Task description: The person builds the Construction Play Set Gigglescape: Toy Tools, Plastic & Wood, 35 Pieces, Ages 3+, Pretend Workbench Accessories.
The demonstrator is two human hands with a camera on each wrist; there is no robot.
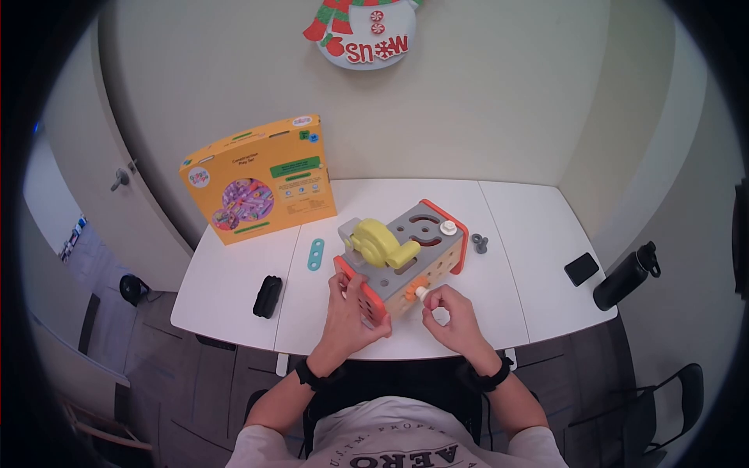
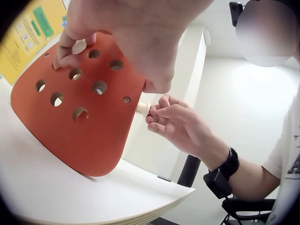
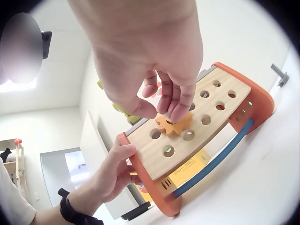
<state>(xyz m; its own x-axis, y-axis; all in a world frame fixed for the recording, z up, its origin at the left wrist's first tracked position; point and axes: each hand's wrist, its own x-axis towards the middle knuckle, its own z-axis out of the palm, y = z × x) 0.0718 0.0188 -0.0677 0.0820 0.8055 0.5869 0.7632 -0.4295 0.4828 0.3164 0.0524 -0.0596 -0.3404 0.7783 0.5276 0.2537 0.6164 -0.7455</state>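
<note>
A toy workbench [image 1: 406,232] with a grey top, wooden sides and red ends stands on the white table [image 1: 491,312]. My left hand [image 1: 343,320] grips its near red end panel [image 2: 93,140], thumb at the edge and fingertips at the holes. At the wooden side, my right hand [image 1: 459,321] pinches a white toy bolt [image 2: 143,108] by its outer end. Behind the bolt an orange gear [image 3: 180,127] lies against the holed wood. On top sit a yellow-green rounded toy piece [image 1: 374,242] and a white hexagonal piece [image 1: 449,228].
Behind on the left stands a yellow play-set box [image 1: 261,175]. Left of the workbench lie a teal holed strip [image 1: 315,254] and a black case [image 1: 268,296]. Grey toy bolts [image 1: 480,244] lie to its right, then a phone [image 1: 581,269] and a black bottle [image 1: 624,279].
</note>
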